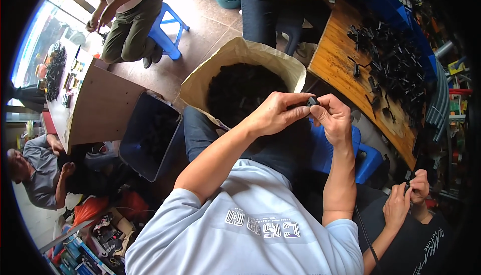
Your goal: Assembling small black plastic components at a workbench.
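Observation:
Both my hands meet over the right edge of a large paper sack [200,82] full of dark pieces. Between the fingertips is a small black plastic part [312,101], partly covered by my fingers; its exact kind does not show. My left hand [280,110] pinches it from the left with thumb and forefinger. From the right, my right hand [333,117] grips it too, thumb in front and fingers curled behind. Many black pieces [245,89] fill the sack below, too dark to tell apart.
On the right, a wooden table [345,39] bears a heap of black plastic parts [391,64]. A dark bin [150,134] stands left of the sack, near a pale table [102,104]. Blue stools [170,29] stand about. Several other people sit around, one close at my right.

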Available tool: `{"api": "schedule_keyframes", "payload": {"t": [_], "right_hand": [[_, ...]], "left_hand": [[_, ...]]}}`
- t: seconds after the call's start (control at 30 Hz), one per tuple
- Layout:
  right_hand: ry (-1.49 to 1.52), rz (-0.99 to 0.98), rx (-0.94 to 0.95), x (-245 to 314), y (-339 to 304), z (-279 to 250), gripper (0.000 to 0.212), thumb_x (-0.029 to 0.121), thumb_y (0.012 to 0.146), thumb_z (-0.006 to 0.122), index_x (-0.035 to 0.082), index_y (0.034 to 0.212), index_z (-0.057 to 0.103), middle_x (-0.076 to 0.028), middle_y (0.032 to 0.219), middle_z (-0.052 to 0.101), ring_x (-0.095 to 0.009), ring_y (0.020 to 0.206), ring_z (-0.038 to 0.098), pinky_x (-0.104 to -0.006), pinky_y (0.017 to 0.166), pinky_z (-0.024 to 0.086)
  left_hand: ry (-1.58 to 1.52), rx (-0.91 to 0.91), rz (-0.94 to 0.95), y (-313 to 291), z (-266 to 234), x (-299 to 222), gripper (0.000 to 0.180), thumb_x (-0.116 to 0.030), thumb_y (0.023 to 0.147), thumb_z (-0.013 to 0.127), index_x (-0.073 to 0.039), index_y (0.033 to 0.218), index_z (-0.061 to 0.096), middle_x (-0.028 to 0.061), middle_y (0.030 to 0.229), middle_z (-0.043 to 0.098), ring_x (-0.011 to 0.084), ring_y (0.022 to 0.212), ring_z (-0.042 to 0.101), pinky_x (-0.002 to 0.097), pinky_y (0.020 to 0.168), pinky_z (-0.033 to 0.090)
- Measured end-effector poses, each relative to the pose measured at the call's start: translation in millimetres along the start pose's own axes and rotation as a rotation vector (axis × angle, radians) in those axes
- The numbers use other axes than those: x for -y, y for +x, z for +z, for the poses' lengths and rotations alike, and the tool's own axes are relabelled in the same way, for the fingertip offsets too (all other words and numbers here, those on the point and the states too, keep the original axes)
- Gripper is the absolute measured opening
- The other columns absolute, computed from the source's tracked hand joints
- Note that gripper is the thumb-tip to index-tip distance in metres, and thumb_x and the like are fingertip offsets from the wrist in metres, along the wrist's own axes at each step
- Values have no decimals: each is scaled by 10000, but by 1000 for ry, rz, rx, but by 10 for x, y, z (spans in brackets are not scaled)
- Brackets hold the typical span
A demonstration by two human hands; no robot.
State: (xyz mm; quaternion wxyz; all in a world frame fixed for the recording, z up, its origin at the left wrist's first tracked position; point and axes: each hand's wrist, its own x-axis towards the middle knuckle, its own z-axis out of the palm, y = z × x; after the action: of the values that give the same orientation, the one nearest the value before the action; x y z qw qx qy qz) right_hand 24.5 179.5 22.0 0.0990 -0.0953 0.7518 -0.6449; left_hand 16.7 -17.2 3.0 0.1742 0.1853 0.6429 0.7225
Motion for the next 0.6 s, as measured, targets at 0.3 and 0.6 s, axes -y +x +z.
{"api": "schedule_keyframes", "payload": {"t": [0.3,0.6], "right_hand": [[-10,74,85,12,-49,65,76,60,921,584,-14,920,601,-44,742,636,-80,594,578,-218,550,481],[-107,-144,-181,-195,22,400,184,75,884,650,10,1046,589,-45,890,643,-105,800,607,-254,743,493]], "left_hand": [[389,-69,153,-37,1,19,257,-134,809,630,13,1018,609,180,808,650,279,675,637,325,627,498],[-652,-159,-50,-13,-170,153,286,-113,899,587,27,1149,597,61,864,641,80,647,540,225,532,423]]}}
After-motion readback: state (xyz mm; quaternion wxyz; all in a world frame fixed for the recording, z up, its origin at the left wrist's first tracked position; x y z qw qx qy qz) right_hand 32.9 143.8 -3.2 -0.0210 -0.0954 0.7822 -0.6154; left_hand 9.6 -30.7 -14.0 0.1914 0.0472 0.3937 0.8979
